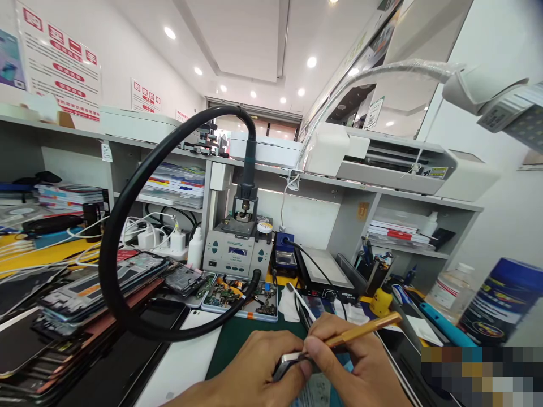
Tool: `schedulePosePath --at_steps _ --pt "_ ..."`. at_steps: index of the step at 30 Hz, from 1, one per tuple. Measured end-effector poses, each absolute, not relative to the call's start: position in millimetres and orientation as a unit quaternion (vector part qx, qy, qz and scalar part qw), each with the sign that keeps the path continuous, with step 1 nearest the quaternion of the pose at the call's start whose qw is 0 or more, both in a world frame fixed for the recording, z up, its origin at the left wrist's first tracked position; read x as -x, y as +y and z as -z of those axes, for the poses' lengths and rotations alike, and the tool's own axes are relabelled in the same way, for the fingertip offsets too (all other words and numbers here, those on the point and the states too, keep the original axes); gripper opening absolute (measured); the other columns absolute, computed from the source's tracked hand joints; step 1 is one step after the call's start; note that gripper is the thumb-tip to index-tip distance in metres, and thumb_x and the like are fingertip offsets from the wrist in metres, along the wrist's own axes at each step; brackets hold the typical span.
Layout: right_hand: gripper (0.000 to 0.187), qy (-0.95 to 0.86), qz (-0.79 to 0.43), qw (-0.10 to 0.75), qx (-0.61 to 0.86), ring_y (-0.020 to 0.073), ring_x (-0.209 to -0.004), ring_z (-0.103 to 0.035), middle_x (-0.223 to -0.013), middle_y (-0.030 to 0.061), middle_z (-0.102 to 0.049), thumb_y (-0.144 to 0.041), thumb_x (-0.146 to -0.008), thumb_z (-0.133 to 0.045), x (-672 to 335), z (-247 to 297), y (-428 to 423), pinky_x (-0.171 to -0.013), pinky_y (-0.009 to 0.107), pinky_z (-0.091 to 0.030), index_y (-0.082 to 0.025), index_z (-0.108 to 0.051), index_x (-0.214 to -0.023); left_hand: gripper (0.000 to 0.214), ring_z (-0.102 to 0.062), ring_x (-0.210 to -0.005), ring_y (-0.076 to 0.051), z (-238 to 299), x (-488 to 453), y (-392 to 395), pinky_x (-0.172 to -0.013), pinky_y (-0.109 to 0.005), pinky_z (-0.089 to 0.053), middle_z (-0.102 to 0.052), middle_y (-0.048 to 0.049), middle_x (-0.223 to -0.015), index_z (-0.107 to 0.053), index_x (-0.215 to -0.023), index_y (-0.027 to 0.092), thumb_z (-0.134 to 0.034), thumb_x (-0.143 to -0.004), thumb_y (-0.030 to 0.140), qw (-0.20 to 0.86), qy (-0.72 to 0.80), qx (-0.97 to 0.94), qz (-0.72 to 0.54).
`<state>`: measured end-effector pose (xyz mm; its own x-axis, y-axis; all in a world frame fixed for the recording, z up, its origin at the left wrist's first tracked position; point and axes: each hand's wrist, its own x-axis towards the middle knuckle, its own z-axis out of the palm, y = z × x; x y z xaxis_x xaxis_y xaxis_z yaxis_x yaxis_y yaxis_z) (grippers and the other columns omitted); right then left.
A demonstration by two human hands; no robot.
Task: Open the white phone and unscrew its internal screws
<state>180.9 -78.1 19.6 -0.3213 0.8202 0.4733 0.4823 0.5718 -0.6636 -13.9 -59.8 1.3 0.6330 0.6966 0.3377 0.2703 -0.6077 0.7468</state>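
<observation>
At the bottom of the head view my left hand [250,367] is closed around a small metal-edged phone part [285,362], holding it over the green mat [235,339]. Just to its right, my right hand [356,362] pinches a gold-coloured tool [367,330] like a pen. The tool's tip meets the part between my thumbs, while its handle slants up to the right. A pair of tweezers [302,308] lies just behind my hands.
A thick black hose [111,237] loops from the hot-air rework station [237,249] across the left. Stacked phones and screens [76,299] fill the left bench. Parts trays [241,297], a heating plate [324,277], a blue can [503,299] and a gooseneck lamp [492,90] stand around.
</observation>
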Motion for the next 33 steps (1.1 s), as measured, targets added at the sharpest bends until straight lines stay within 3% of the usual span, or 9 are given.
schedulePosePath --at_steps 3,8,14,19,33 --pt "0.030 -0.787 -0.207 0.408 0.414 0.0196 -0.071 -0.066 -0.076 0.0026 -0.069 -0.039 -0.102 -0.056 -181 -20 -78 -0.069 0.030 -0.051 -0.021 -0.068 -0.081 0.023 -0.050 -0.068 -0.015 -3 14 -60 -0.064 -0.026 -0.036 -0.053 0.0006 -0.074 -0.051 -0.078 0.020 -0.044 -0.096 0.032 0.336 0.295 -0.833 -0.327" --pt "0.034 -0.782 -0.199 0.409 0.426 0.0201 -0.070 -0.065 -0.075 0.0033 -0.068 -0.042 -0.102 -0.055 -181 -19 -76 -0.068 0.031 -0.051 -0.021 -0.067 -0.078 0.019 -0.054 -0.066 -0.014 12 13 -53 -0.060 -0.024 -0.036 -0.058 0.0029 -0.072 -0.059 -0.080 0.020 -0.050 -0.093 0.031 0.327 0.271 -0.837 -0.346" --pt "0.037 -0.776 -0.190 0.410 0.440 0.0198 -0.068 -0.061 -0.072 0.0020 -0.064 -0.046 -0.103 -0.053 -185 -15 -76 -0.065 0.031 -0.049 -0.020 -0.065 -0.078 0.025 -0.066 -0.075 -0.017 22 13 -49 -0.068 -0.023 -0.045 -0.074 -0.0020 -0.087 -0.071 -0.094 0.020 -0.049 -0.094 0.032 0.312 0.274 -0.839 -0.351" --pt "0.039 -0.770 -0.197 0.422 0.436 0.0190 -0.066 -0.058 -0.070 0.0009 -0.061 -0.048 -0.102 -0.052 -186 -16 -75 -0.063 0.030 -0.047 -0.021 -0.062 -0.077 0.029 -0.071 -0.085 -0.022 10 16 -56 -0.079 -0.025 -0.050 -0.077 -0.0063 -0.094 -0.073 -0.100 0.017 -0.048 -0.096 0.031 0.308 0.291 -0.840 -0.339" --pt "0.040 -0.770 -0.201 0.420 0.437 0.0217 -0.070 -0.064 -0.073 0.0040 -0.067 -0.048 -0.103 -0.052 -184 -19 -76 -0.064 0.031 -0.049 -0.020 -0.065 -0.077 0.031 -0.073 -0.083 -0.022 14 16 -52 -0.074 -0.025 -0.052 -0.079 -0.0077 -0.095 -0.076 -0.105 0.016 -0.050 -0.094 0.030 0.285 0.284 -0.847 -0.347"
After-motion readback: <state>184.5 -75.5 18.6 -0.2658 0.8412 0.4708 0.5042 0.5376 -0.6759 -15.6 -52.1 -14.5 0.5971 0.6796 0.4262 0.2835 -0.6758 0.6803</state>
